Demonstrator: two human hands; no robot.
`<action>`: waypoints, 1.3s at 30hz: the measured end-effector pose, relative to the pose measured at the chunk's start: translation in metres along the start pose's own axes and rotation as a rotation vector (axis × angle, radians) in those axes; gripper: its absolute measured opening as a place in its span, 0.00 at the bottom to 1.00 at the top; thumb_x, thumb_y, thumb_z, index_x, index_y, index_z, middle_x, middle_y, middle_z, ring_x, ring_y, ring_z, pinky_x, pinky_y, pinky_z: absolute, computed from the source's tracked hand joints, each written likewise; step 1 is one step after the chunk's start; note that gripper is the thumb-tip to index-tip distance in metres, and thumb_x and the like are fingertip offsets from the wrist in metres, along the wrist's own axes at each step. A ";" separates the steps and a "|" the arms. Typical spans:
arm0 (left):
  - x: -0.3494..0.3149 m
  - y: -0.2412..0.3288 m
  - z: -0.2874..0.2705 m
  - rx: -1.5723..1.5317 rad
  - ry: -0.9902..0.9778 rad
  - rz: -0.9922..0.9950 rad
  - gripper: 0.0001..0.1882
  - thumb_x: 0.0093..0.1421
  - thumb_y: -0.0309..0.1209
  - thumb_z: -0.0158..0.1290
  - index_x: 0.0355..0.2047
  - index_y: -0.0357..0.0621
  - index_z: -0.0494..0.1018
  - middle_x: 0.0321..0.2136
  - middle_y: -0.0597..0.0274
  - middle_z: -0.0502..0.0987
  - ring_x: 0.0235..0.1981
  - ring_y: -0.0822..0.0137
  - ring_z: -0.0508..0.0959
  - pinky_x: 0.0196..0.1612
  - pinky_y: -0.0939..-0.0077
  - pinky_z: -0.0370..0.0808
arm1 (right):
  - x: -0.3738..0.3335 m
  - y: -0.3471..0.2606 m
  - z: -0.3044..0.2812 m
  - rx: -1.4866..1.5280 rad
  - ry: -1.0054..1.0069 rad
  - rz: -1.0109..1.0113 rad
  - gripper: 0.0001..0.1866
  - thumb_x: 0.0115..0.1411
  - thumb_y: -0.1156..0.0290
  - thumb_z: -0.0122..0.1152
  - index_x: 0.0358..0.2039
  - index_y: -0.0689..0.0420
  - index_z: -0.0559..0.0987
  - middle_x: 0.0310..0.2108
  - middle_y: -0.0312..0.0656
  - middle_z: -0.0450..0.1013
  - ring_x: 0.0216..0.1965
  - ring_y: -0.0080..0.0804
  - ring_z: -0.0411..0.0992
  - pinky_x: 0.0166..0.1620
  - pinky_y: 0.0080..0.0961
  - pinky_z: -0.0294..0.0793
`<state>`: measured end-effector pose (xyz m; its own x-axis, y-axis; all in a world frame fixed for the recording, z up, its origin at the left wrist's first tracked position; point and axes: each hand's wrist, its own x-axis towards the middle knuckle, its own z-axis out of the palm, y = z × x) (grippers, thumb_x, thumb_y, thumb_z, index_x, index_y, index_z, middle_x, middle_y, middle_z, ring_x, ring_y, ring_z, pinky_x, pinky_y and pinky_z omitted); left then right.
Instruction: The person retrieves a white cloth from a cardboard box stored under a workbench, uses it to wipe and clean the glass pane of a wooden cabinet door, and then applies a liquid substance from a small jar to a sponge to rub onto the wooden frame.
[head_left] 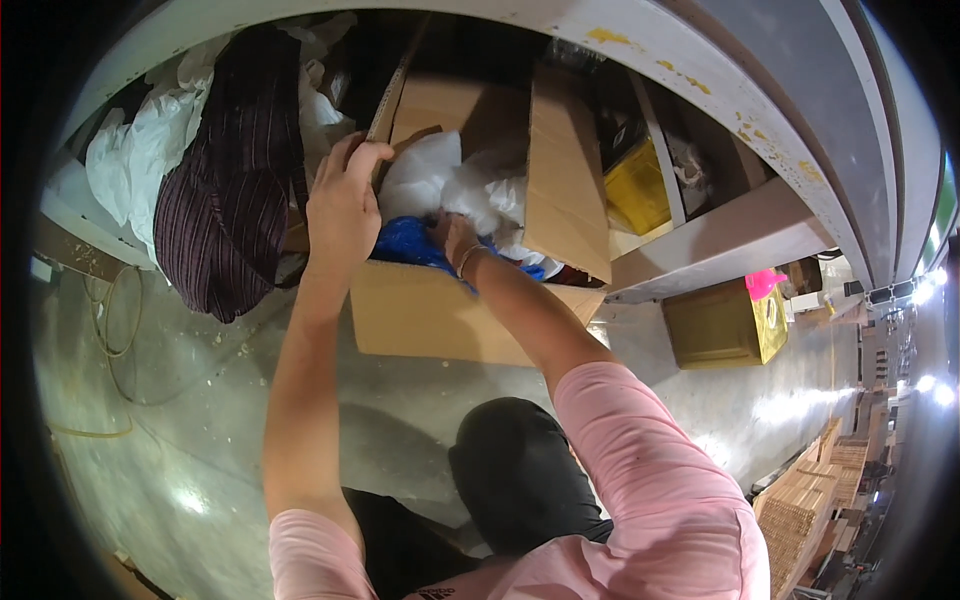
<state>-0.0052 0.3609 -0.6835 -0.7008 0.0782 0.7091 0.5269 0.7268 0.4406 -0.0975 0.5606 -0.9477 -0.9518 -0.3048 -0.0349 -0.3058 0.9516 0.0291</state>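
An open cardboard box (440,318) sits on the floor, partly under a shelf, its flaps raised. My left hand (345,200) is closed over the top edge of its left flap (392,95). Inside the box are crumpled translucent white plastic (425,172) and, below it, a blue plastic bag (408,243). My right hand (456,238) reaches into the box and touches the blue plastic; its fingertips are hidden there. The right flap (568,170) stands up beside my right forearm.
Dark striped cloth (228,190) and white plastic bags (135,170) hang left of the box. A grey metal beam (720,240) and a gold tin (715,325) with a pink item (764,284) are at right. Stacked cardboard (805,510) lies lower right; a hose (128,350) crosses the left floor.
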 end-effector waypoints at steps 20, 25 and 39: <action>-0.012 -0.028 -0.022 -0.049 0.047 -0.037 0.21 0.57 0.10 0.43 0.47 0.46 0.71 0.43 0.53 0.75 0.40 0.49 0.77 0.41 0.69 0.74 | -0.025 -0.040 -0.076 0.432 -0.473 0.105 0.26 0.71 0.51 0.34 0.63 0.44 0.71 0.63 0.43 0.69 0.63 0.45 0.67 0.63 0.39 0.63; -0.014 -0.027 -0.033 -0.065 -0.049 -0.150 0.22 0.56 0.10 0.43 0.47 0.45 0.71 0.43 0.53 0.75 0.41 0.48 0.77 0.42 0.67 0.74 | -0.035 -0.048 -0.092 0.606 -0.444 0.116 0.33 0.69 0.44 0.34 0.61 0.52 0.73 0.62 0.50 0.67 0.63 0.49 0.65 0.65 0.35 0.59; -0.010 -0.019 -0.012 -0.041 -0.026 -0.076 0.24 0.52 0.11 0.47 0.46 0.52 0.71 0.44 0.55 0.75 0.45 0.47 0.75 0.46 0.56 0.75 | -0.003 0.026 -0.057 0.386 -0.085 -0.037 0.22 0.61 0.64 0.49 0.55 0.48 0.76 0.49 0.55 0.75 0.51 0.55 0.74 0.55 0.46 0.72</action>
<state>-0.0026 0.3385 -0.6924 -0.7514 0.0415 0.6585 0.4903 0.7031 0.5151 -0.1039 0.5842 -0.8896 -0.9300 -0.3500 -0.1123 -0.2926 0.8897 -0.3504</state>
